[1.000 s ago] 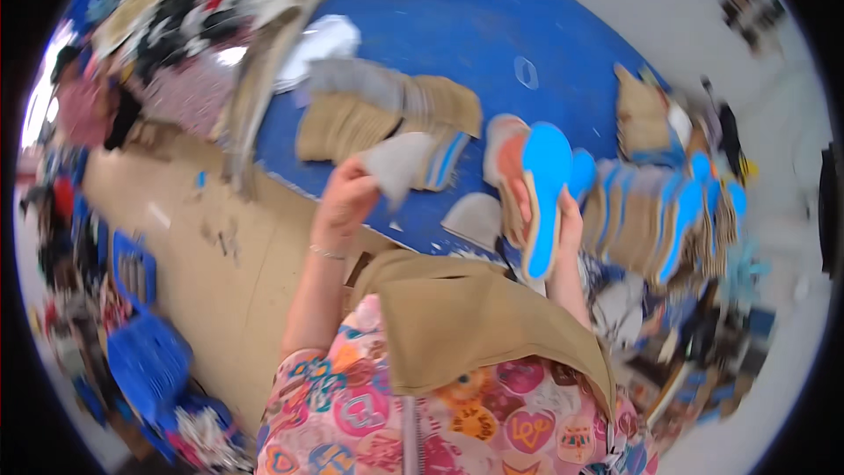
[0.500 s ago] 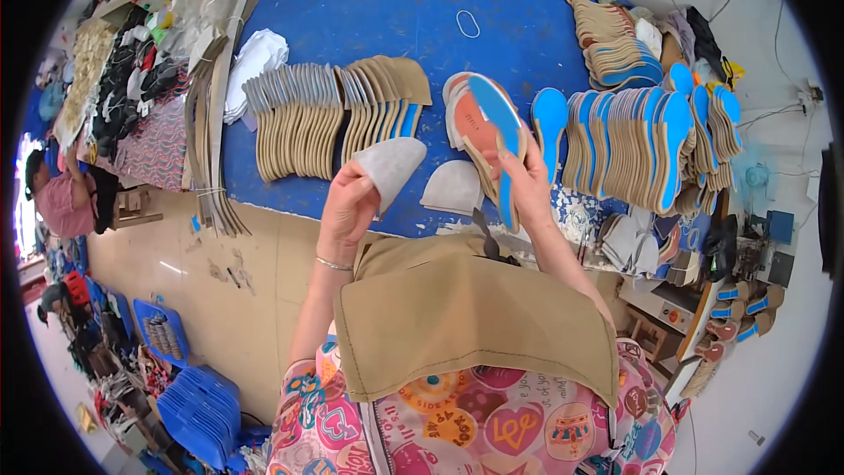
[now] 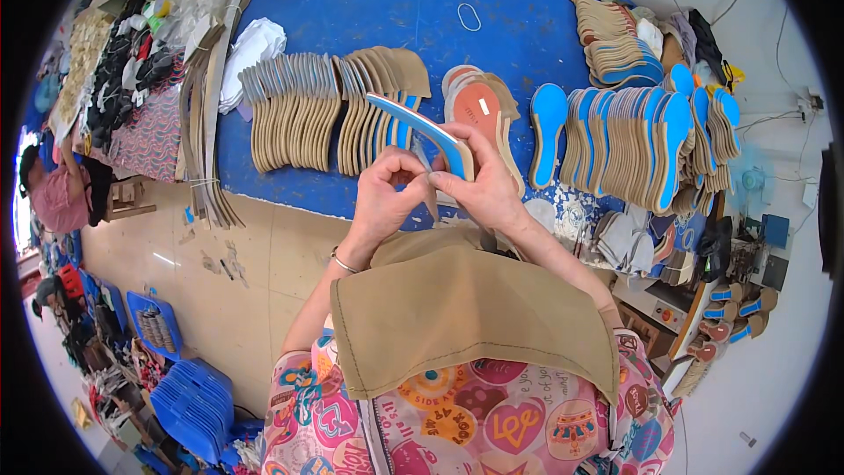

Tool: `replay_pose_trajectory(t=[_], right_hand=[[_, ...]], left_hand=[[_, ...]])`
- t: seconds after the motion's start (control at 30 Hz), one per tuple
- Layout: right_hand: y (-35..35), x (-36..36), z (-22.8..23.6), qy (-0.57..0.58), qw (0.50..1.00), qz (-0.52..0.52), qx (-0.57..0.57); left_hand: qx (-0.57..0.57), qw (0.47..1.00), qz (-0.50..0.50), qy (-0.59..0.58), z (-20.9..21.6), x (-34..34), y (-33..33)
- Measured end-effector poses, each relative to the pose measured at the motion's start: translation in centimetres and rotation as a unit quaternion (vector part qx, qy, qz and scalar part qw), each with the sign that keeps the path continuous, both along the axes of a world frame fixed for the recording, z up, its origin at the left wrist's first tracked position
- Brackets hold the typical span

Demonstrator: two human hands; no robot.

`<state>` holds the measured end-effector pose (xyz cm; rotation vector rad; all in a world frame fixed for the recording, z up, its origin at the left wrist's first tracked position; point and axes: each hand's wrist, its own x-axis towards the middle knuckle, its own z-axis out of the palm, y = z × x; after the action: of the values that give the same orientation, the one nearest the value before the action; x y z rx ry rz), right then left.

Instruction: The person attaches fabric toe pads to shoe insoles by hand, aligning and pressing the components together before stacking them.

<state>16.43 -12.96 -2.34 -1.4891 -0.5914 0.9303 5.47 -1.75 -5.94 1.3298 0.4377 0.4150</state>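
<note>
In front of me, above the table's near edge, both hands meet at one shoe insole. My right hand [image 3: 482,183] is wrapped round one end of the blue-faced insole [image 3: 413,120], which is tilted with its other end up to the left. My left hand [image 3: 387,192] pinches a grey, thin half-round piece [image 3: 430,197], seen nearly edge-on against the insole's end. Whether the two touch all along is hidden by my fingers. Just beyond my right hand lie reddish-brown insoles [image 3: 475,107], the top one with a small white label.
Rows of tan insoles [image 3: 294,127] stand on the blue table [image 3: 387,9] to the left. More blue-faced insoles [image 3: 615,145] are lined up at the right, with a single blue insole [image 3: 549,119] beside them. A thin white loop [image 3: 469,18] lies farther back.
My hands have come together. The insole has swung from upright to slanting left, and the grey piece has moved right, from apart to up against the insole's end.
</note>
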Motion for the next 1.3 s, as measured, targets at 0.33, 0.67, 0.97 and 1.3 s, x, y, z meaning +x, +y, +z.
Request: replay_pose_trajectory(t=[0.33,0.67,0.97,1.3], right_hand=[[-0.3,0.3,-0.7,0.06,0.996,-0.046,-0.046],[-4.6,7.0,-3.3,0.161,0.936,-0.307,0.055],[-3.8,5.8,-3.1,-0.198,0.931,-0.303,-0.045],[-1.1,-0.7,-0.9,-0.29,0.953,0.07,0.045]], left_hand=[[-0.163,0.984,-0.07,0.023,-0.3,-0.9,0.8],[-0.314,0.947,0.049,-0.056,-5.9,-2.0,6.7],[-0.079,0.969,0.222,0.069,-4.0,-1.8,8.7],[-0.6,0.767,-0.194,-0.122,-4.9,0.8,1.8]])
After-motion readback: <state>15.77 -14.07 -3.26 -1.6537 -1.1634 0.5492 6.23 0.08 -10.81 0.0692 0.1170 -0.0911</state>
